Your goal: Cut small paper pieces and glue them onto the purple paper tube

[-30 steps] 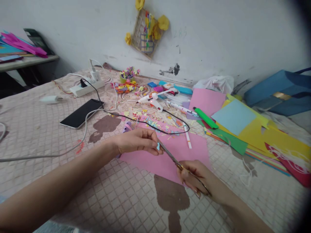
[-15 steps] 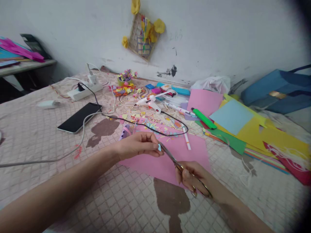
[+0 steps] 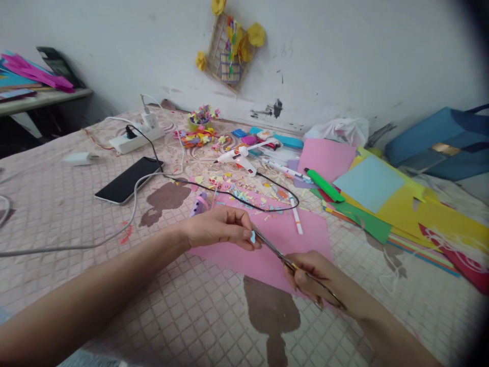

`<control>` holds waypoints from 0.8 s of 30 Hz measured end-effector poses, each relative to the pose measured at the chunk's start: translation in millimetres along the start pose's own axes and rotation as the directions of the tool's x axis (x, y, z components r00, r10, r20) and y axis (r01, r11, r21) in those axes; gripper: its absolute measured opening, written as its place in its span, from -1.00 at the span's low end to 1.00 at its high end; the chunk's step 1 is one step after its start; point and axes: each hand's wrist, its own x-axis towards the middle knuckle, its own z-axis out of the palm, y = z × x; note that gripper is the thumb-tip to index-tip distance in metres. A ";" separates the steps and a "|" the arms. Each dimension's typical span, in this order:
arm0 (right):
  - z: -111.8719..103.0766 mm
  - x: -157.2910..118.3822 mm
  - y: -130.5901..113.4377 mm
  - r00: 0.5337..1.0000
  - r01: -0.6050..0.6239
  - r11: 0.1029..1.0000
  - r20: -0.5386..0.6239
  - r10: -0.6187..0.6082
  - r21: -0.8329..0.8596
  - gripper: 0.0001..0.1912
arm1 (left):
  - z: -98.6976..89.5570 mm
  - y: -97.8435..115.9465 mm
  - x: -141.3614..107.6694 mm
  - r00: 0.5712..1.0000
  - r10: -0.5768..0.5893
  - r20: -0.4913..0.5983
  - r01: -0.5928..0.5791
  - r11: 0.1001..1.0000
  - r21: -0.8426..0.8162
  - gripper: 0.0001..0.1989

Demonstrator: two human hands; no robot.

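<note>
Over pink paper (image 3: 315,237), the left hand (image 3: 220,227) pinched a blue bit (image 3: 252,237), maybe to keep it still, while the right hand (image 3: 319,275) curled its fingers around the scissors (image 3: 272,247).

The paper scrap (image 3: 252,237) is pale blue, the sheet (image 3: 263,260) pink, the glue gun (image 3: 247,166) white, the tablecloth (image 3: 206,316) diamond-patterned.

Soft, dullish light falls evenly around the scissors (image 3: 280,254), whose metal gleams faintly. Far right of them, blurred blackness darkens the view's corners; beyond them, the wall writing (image 3: 282,49) looks fuzzy.
</note>
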 end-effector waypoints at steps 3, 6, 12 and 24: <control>-1.4 -1.3 1.0 1.000 -0.011 1.000 0.004 0.011 -0.023 -0.44 | 1.0 1.4 -0.2 1.000 -0.001 0.003 0.001 1.000 0.003 -0.89; -2.6 -2.3 1.6 1.000 -0.012 0.997 0.010 0.013 -0.082 -0.45 | 1.8 2.3 -0.1 1.000 -0.005 0.010 0.005 1.000 0.008 -0.88; -4.9 -2.0 2.9 1.000 -0.010 0.992 0.013 0.012 -0.129 -0.46 | 1.1 1.2 -0.4 0.999 -0.012 0.040 0.012 1.000 0.009 -0.90; -6.5 -2.3 -0.9 1.000 0.013 0.979 0.013 -0.010 -0.206 -0.47 | -1.4 -1.0 1.3 0.996 -0.050 0.069 0.053 0.998 -0.043 -0.89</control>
